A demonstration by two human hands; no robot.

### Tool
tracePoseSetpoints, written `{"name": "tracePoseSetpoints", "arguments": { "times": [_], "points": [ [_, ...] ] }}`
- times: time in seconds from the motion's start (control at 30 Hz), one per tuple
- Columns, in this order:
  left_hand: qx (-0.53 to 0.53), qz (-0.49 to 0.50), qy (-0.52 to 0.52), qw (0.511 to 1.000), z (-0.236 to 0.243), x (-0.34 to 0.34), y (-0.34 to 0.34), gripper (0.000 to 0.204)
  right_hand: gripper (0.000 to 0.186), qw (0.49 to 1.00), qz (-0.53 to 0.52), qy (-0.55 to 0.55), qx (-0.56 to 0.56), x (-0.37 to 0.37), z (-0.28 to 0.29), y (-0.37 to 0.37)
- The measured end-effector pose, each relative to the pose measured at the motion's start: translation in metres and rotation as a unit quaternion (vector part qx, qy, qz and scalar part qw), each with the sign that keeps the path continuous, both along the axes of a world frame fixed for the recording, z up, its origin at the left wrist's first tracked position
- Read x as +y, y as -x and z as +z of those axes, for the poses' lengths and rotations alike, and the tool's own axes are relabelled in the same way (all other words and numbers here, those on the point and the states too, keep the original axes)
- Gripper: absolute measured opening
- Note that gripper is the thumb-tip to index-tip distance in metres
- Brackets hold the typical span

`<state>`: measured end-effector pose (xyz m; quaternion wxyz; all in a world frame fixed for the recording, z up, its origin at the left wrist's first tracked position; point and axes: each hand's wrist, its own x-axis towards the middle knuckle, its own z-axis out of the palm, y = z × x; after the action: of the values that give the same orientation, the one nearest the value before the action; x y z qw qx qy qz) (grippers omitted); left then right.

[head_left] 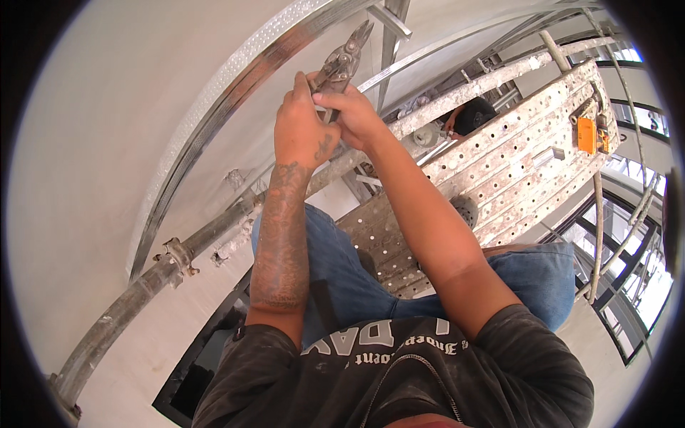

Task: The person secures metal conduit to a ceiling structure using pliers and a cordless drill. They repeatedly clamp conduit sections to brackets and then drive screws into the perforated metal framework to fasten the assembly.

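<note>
A pair of worn metal tin snips (341, 63) points up and away to the right, with its bolted pivot and narrow jaws showing above my fingers. My left hand (301, 125) is closed around the handle side. Against it, my right hand (351, 116) also closes on the handles, its thumb lying across them. Much of the handles is hidden by my fingers. Just left of the snips runs a shiny metal channel (235, 107) along the pale wall. A short metal piece (390, 21) sticks out near the jaws.
I am on a perforated metal scaffold plank (499, 171). Scaffold pipes (128, 307) pass at left and beyond the plank. An orange tool (586, 135) lies at the plank's far end. Below, another person (474, 115) in dark clothing is beside a pale bucket (427, 134).
</note>
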<state>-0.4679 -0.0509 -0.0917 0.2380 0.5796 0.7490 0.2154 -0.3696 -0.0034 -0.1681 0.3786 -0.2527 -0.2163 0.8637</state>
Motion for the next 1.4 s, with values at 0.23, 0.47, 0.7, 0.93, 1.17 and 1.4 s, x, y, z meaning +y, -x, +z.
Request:
{"name": "tracePoseSetpoints", "arguments": {
  "times": [0.23, 0.47, 0.7, 0.93, 1.17, 1.4],
  "points": [
    [0.001, 0.018, 0.072, 0.997, 0.015, 0.004, -0.009, 0.095, 0.032, 0.999, -0.013, 0.032, -0.019, 0.0, -0.004, -0.001],
    [0.062, -0.017, 0.03, 0.997, -0.006, 0.003, 0.003, 0.099, 0.036, 0.999, -0.037, 0.04, 0.006, -0.007, 0.005, 0.002],
    [0.064, -0.047, 0.078, 0.994, 0.012, 0.003, 0.021, 0.114, 0.041, 0.999, -0.037, 0.013, 0.014, -0.01, 0.013, 0.006],
    [0.101, -0.066, 0.094, 0.988, 0.004, -0.006, 0.02, 0.122, 0.04, 0.993, -0.116, 0.008, -0.023, -0.009, 0.018, 0.008],
    [-0.006, -0.012, 0.07, 0.997, -0.016, 0.0, 0.022, 0.106, 0.046, 0.992, -0.108, 0.007, -0.068, 0.008, 0.022, 0.01],
    [-0.231, 0.007, 0.178, 0.956, -0.011, 0.008, 0.041, 0.081, 0.086, 0.985, -0.094, -0.092, -0.112, -0.004, 0.014, 0.011]
  ]
}}
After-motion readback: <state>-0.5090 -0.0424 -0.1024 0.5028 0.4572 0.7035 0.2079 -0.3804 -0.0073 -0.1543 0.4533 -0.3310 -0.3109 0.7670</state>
